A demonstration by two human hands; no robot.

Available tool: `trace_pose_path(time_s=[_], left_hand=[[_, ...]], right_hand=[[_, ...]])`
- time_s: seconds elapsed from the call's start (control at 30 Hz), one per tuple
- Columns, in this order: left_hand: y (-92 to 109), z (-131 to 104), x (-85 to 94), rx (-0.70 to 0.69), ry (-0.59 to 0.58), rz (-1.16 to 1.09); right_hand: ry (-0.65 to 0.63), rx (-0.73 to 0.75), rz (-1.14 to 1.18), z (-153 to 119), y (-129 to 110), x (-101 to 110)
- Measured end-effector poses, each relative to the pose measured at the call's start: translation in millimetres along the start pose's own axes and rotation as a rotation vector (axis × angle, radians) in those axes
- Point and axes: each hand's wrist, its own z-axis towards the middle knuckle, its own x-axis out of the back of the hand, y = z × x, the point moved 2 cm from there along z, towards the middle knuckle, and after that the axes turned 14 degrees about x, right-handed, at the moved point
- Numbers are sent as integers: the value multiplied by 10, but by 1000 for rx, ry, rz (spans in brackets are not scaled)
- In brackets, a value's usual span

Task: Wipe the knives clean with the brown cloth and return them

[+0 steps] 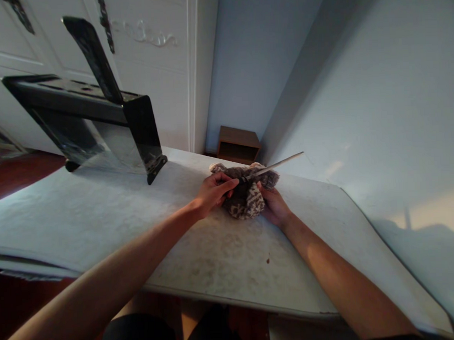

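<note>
My left hand point(217, 190) is closed around the dark handle of a knife point(281, 163), whose thin blade points to the right and away from me. A patterned brown and beige cloth point(245, 204) is bunched beneath the handle and around the base of the blade. My right hand point(273, 203) grips the right side of this cloth, close under the blade; some of its fingers are hidden by the folds. Both hands are over the far part of the white table point(215, 255).
On the left of the table stands a black knife block point(96, 105) with clear sides and one black handle sticking up. A white cabinet point(151, 88) rises behind it. A small brown shelf box point(238, 139) sits beyond the table. A pale wall point(390, 108) borders the right.
</note>
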Motion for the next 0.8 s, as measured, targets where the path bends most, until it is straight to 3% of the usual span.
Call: trace_pose_path(time_s=[0.17,0.5,0.8], left_hand=[[5,29,17,-88,88,151],[19,36,46,-187,109,328],[1,69,86,-131,109,420]], right_hand=[[58,27,-18,13,-2,-6],[91,64,-4,46,-2,43],[260,128,140,208,57,288]])
